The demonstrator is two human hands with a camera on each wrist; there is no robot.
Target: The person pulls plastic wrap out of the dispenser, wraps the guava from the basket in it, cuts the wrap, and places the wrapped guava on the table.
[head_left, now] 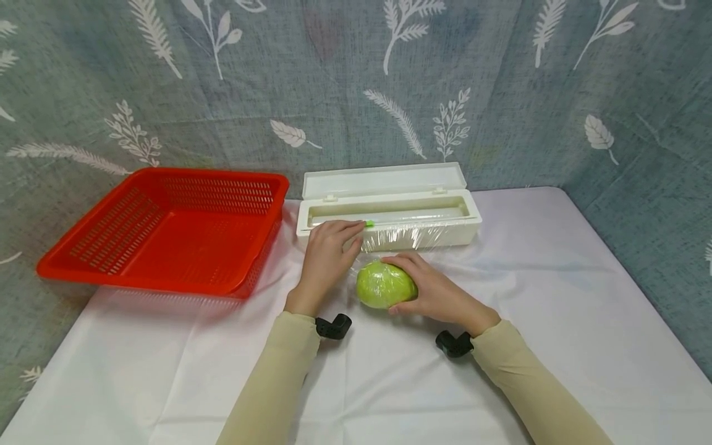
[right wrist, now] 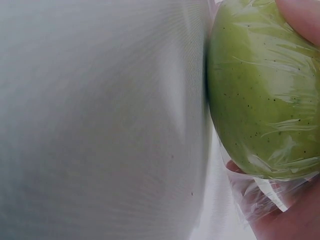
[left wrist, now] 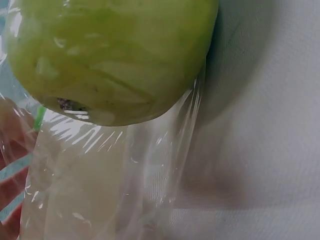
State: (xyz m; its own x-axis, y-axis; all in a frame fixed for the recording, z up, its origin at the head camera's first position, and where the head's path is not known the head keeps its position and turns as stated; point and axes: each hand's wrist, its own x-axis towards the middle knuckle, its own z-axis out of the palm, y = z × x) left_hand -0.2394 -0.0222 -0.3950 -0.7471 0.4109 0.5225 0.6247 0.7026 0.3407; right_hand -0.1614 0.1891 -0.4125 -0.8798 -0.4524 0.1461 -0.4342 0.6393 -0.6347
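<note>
- The tab sits at my fruit's 11 o'clock, on the box, whose long axis runs 9-to-3; film spans between.
- My left hand, nearer the tab, touches it, fingers extended, thumb apart.
- My right hand grips the fruit from 3 o'clock, thumb nearest me.

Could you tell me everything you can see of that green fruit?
The round, pale-green fruit has smooth-looking, speckled skin and a dark patch at one end. Wrinkled, shiny, clear plastic film covers much of it and stretches toward the long white plastic box behind. The right hand grips its right side; it rests on, or just above, the white cloth.
</note>
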